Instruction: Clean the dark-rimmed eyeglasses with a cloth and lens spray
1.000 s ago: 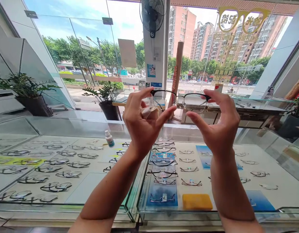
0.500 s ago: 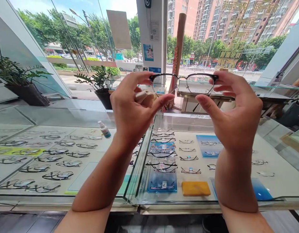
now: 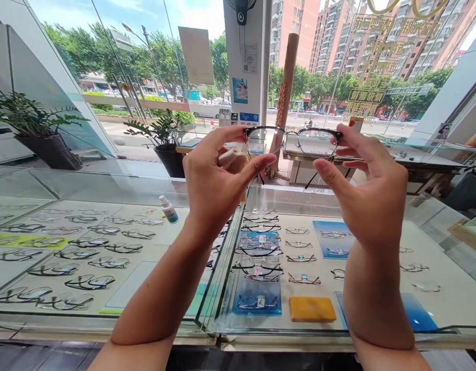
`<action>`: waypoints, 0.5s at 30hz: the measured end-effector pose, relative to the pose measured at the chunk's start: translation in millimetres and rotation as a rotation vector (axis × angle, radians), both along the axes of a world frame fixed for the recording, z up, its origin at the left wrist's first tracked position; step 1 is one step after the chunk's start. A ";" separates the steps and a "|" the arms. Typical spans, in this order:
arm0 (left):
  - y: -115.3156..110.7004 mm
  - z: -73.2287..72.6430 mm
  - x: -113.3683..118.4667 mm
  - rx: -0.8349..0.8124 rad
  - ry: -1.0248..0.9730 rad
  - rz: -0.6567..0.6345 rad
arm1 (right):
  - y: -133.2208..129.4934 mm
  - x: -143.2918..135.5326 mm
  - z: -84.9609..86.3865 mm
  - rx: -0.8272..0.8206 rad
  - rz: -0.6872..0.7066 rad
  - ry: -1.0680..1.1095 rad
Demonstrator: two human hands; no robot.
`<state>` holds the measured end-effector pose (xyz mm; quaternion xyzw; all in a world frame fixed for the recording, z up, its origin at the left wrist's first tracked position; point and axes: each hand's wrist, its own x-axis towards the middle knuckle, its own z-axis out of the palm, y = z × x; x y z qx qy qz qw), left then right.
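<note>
A pair of eyeglasses [image 3: 291, 133] with dark upper rims and thin metal lower rims is held up level at eye height, lenses facing me. My left hand [image 3: 218, 172] grips its left end by the fingertips, thumb stretched below the lens. A crumpled beige piece [image 3: 237, 162], which looks like cloth, is tucked in that hand's curled fingers. At the opposite end, my right hand [image 3: 371, 183] pinches the corner of the frame, its thumb under the lens. The temples point away from me and are partly hidden.
Below my arms stands a glass display case [image 3: 222, 330] with rows of eyeglasses inside. A small spray bottle [image 3: 169, 210] stands on its left part. An orange-yellow case [image 3: 312, 309] lies at the front. Potted plants [image 3: 166, 136] and a wooden post [image 3: 287, 82] are beyond.
The eyeglasses and both hands sit slightly lower in view, and the frame's upper edge has tilted a little. The right hand has shifted slightly left. The camera view has moved slightly too.
</note>
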<state>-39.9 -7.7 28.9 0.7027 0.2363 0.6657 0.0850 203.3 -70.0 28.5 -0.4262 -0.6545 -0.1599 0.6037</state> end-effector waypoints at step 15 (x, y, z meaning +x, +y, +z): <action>-9.9 1.5 0.6 0.161 -0.032 0.183 | -5.3 -2.9 -0.6 -0.082 -0.002 0.016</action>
